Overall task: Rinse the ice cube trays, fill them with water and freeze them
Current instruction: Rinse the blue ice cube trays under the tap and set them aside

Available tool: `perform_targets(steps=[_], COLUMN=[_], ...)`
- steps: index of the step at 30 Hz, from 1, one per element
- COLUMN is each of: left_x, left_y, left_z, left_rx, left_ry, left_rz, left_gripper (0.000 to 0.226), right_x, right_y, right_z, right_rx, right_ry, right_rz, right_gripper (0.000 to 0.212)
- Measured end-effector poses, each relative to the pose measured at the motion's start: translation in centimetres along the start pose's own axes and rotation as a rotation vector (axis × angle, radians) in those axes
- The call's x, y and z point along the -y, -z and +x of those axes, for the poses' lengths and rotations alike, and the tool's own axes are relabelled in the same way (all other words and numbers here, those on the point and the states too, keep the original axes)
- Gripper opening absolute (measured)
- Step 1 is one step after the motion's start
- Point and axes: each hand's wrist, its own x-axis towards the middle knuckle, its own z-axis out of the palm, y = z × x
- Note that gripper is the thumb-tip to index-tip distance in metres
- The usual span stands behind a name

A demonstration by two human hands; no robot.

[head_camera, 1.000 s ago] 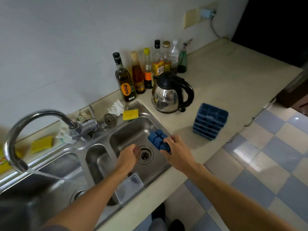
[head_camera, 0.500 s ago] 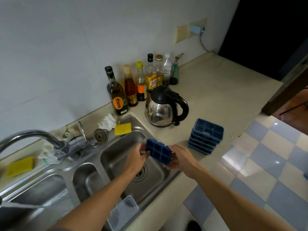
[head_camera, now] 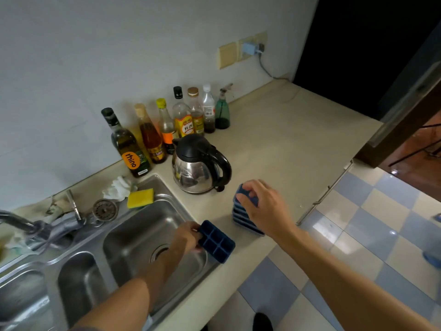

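The left grip (head_camera: pixel 188 237) pinches a dark blue six-cell plastic ice tray (head_camera: pixel 217 242) over the steel sink (head_camera: pixel 133 235). The right grip (head_camera: pixel 261 206) clasps the top of the blue tray stack (head_camera: pixel 238 213) on the beige table (head_camera: pixel 274 151).

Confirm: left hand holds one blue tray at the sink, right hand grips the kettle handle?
No. The head view shows the right hand gripping the top of the blue tray stack beside the kettle, not its handle. The left hand does hold one blue tray at the sink.
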Motion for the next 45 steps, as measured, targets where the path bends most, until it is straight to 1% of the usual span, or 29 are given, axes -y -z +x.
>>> perform_targets(steps=[2,4,6,8,9,11,16,17,19,21,22,24,25,27,29,31,34,36,39,41,43,45], left_x=[-0.1,-0.2,-0.4,-0.5,-0.7,-0.7,-0.2,-0.1,0.1,0.0,-0.1,0.0,0.3,1.2,2.7,4.6,7.8,10.1,13.9,15.7,17.3,18.9], left_y=[-1.6,-2.8,-3.9,-4.8,-5.1,-5.5,-4.9,-4.5,-3.5,-1.9,-0.9,1.3,2.5,4.8,7.1,9.6,13.7,16.6,20.5,22.6,23.9,25.2], left_z=[0.2,-0.2,-0.3,-0.5,-0.6,-0.6,-1.3,-1.6,-2.3,-3.4,-4.3,-6.0,-6.7,-8.1,-8.9,-9.8,-11.4,-12.4,-13.4,-14.0,-14.2,-14.3], left_rx=[-0.02,-0.072,-0.101,-0.132,-0.146,-0.17,-0.163,-0.175,-0.201,-0.243,-0.251,-0.249,-0.239,-0.185,-0.137,-0.101,-0.189,-0.24,-0.302,-0.35,-0.407,-0.488], left_ry=[-0.004,0.003,-0.007,-0.029,-0.038,-0.059,-0.038,-0.044,-0.07,-0.104,-0.141,-0.246,-0.268,-0.294,-0.286,-0.273,-0.212,-0.186,-0.158,-0.112,-0.071,-0.019], left_rz=[0.017,0.1,0.125,0.151,0.151,0.155,0.193,0.184,0.22,0.207,0.072,-0.213,-0.306,-0.409,-0.518,-0.662,-0.881,-0.969,-1.081,-1.126,-1.122,-1.136], left_gripper=[0.019,0.022,0.022,0.016,0.011,0.003,0.012,0.012,0.019,0.02,0.018,0.024,0.031,0.047,0.06,0.068,0.073,0.075,0.077,0.077,0.077,0.074], right_x=[-1.6,-2.9,-3.9,-4.6,-4.8,-5.1,-4.9,-4.6,-3.6,-2.1,-1.0,1.5,3.0,6.1,9.5,13.1,18.2,21.2,24.8,26.5,27.6,28.3], right_y=[1.0,1.6,1.7,1.7,1.7,1.8,1.6,1.4,0.8,-0.2,-0.9,-2.7,-3.8,-6.3,-9.3,-12.6,-18.0,-21.4,-25.7,-28.0,-29.7,-31.0], right_z=[0.8,1.2,1.2,1.1,1.1,1.3,1.8,1.9,2.1,2.2,2.2,2.2,2.1,1.8,1.3,0.5,-1.2,-2.5,-4.4,-5.4,-6.1,-6.5], right_rx=[0.063,0.187,0.303,0.39,0.414,0.424,0.387,0.37,0.337,0.32,0.326,0.352,0.363,0.38,0.397,0.428,0.529,0.597,0.691,0.763,0.844,0.924], right_ry=[0.025,-0.021,-0.047,-0.039,-0.022,0.019,0.051,0.061,0.077,0.1,0.11,0.124,0.13,0.147,0.155,0.125,0.068,0.065,0.137,0.213,0.279,0.312], right_rz=[-0.127,-0.214,-0.245,-0.269,-0.294,-0.336,-0.262,-0.233,-0.166,-0.104,-0.081,-0.05,-0.032,0.023,0.07,0.119,0.222,0.258,0.221,0.155,0.078,0.059], right_gripper=[0.033,0.052,0.067,0.077,0.079,0.076,0.066,0.065,0.063,0.061,0.06,0.059,0.059,0.056,0.052,0.048,0.04,0.037,0.039,0.047,0.059,0.065])
